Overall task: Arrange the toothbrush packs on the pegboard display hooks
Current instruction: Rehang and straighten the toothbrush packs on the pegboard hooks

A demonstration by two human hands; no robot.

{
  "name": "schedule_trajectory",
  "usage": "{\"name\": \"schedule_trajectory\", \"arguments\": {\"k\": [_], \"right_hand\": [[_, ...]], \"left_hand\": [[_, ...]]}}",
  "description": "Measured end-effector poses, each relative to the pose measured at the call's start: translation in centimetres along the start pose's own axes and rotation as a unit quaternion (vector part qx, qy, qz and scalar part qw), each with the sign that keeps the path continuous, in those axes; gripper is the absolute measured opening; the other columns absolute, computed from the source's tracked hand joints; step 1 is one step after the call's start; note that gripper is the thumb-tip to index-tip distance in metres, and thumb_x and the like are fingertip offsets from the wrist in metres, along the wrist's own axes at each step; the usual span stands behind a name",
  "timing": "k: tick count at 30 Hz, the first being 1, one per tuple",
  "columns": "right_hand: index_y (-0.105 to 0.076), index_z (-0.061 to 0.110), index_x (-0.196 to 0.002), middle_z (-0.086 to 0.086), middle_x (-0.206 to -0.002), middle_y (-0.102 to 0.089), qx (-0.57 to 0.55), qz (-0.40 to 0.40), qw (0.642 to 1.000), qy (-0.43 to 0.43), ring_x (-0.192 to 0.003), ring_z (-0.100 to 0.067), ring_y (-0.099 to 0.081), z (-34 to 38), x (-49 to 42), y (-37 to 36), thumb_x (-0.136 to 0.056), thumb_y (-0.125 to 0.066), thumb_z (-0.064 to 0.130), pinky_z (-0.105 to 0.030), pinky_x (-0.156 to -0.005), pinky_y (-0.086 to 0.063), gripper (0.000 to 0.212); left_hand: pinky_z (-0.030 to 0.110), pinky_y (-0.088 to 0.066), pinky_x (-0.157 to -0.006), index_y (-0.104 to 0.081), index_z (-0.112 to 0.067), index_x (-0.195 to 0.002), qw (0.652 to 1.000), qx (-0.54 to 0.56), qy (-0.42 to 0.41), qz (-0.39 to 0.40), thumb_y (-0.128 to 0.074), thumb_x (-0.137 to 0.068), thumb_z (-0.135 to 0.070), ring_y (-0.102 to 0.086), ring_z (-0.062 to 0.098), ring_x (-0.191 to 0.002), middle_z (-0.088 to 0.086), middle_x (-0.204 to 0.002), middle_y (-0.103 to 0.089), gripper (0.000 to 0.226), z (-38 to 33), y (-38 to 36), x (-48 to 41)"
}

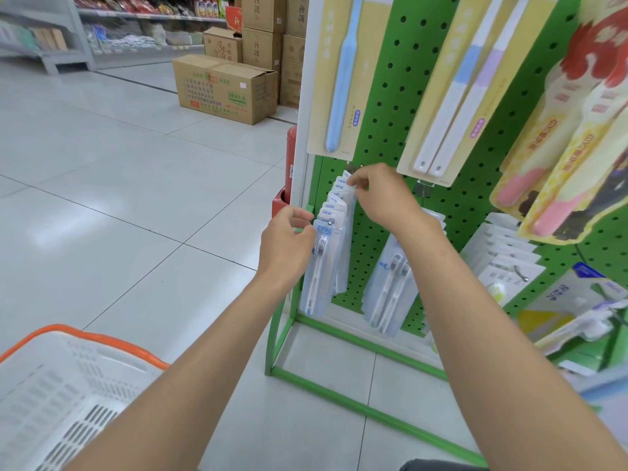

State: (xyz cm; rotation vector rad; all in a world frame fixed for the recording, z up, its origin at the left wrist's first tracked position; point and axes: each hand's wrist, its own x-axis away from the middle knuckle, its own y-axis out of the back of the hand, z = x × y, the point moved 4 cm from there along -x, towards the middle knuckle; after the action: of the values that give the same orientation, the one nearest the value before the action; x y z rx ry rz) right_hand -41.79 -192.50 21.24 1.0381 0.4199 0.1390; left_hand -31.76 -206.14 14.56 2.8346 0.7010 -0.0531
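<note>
Fingertips point(355, 182) of the right hand point(382, 198) pinched the rear toothbrush packs point(336, 198) at their tops. The left hand point(289, 243) gripped the front pack point(323, 253) at the tip of the hook point(330, 221), near the left edge of the pegboard point(384, 137). Probably the row was being squared up, and the next move would be sliding the packs back evenly.

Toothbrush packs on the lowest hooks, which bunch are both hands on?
The leftmost bunch, the only one held: the left hand holds its front pack, the right hand pinches the rear ones.
</note>
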Motion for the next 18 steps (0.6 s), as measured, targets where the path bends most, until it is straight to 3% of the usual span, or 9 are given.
{"name": "schedule_trajectory", "arguments": {"k": [6, 10, 14, 18], "right_hand": [[-0.067, 0.006, -0.1, -0.012, -0.121, -0.065, -0.011, -0.014, 1.0, -0.006, -0.099, -0.028, -0.063, 0.4, 0.0, 0.1, -0.092, -0.048, -0.004, -0.038, -0.085, -0.054, 0.023], [-0.062, 0.012, -0.1, -0.007, -0.094, -0.064, -0.011, -0.01, 0.999, -0.039, -0.088, -0.026, -0.063, 0.0, 0.2, 0.3, -0.091, -0.047, 0.0, -0.035, -0.075, -0.055, 0.022], [-0.059, 0.01, -0.097, -0.007, -0.099, -0.062, 0.01, -0.018, 0.999, -0.041, -0.09, -0.025, -0.06, 0.2, 1.2, 1.1, -0.09, -0.05, 0.002, -0.034, -0.076, -0.054, 0.014], [-0.068, 0.004, -0.094, -0.013, -0.095, -0.068, 0.052, -0.021, 0.998, -0.041, -0.087, -0.031, -0.064, 0.4, 2.4, 1.4, -0.084, -0.049, -0.002, -0.039, -0.076, -0.057, 0.022]], "left_hand": [[0.035, -0.055, -0.079, -0.061, -0.021, -0.103, 1.0, -0.005, 0.001, 0.004, -0.053, -0.093, -0.01, -0.065, 0.016, -0.089, -0.005, -0.106, -0.064, 0.017, 0.0, -0.1, 0.0], [0.036, -0.055, -0.083, -0.061, -0.021, -0.104, 1.0, -0.011, 0.001, 0.007, -0.053, -0.094, -0.01, -0.065, 0.017, -0.095, -0.005, -0.107, -0.063, 0.017, -0.1, -0.2, 0.1], [0.041, -0.056, -0.086, -0.061, -0.021, -0.104, 1.0, -0.015, -0.001, 0.01, -0.054, -0.094, -0.011, -0.065, 0.017, -0.095, -0.006, -0.106, -0.063, 0.016, 0.0, -0.1, 0.1], [0.033, -0.054, -0.078, -0.061, -0.022, -0.104, 1.0, -0.017, -0.005, 0.002, -0.056, -0.093, -0.013, -0.063, 0.012, -0.091, -0.007, -0.11, -0.063, 0.015, 0.1, 0.0, 0.3]]}}
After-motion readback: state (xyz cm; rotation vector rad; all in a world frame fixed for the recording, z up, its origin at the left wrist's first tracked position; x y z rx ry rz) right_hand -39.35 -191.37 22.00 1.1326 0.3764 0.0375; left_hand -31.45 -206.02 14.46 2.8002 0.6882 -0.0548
